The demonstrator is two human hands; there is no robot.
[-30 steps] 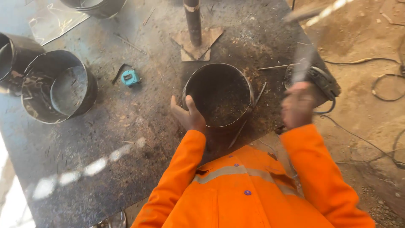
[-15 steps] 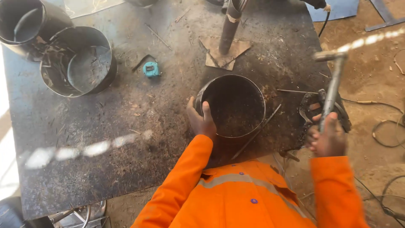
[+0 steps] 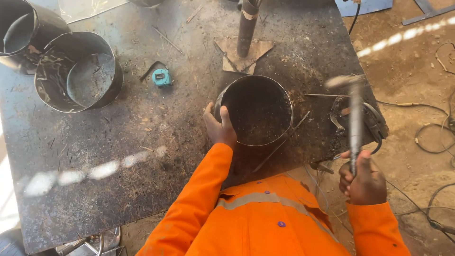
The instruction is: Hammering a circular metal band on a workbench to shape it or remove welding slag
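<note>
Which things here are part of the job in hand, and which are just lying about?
In hand:
- metal ring, gripped at its rim by the left hand
- hammer, raised in the right hand

Lying about:
- blue tape measure
- two other rings
- upright pipe on a plate
- cables

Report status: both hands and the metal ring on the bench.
Left hand gripping rim of metal ring, ring upright on steel table. Right hand shut on raised hammer. Thin rods lie beside ring.
</note>
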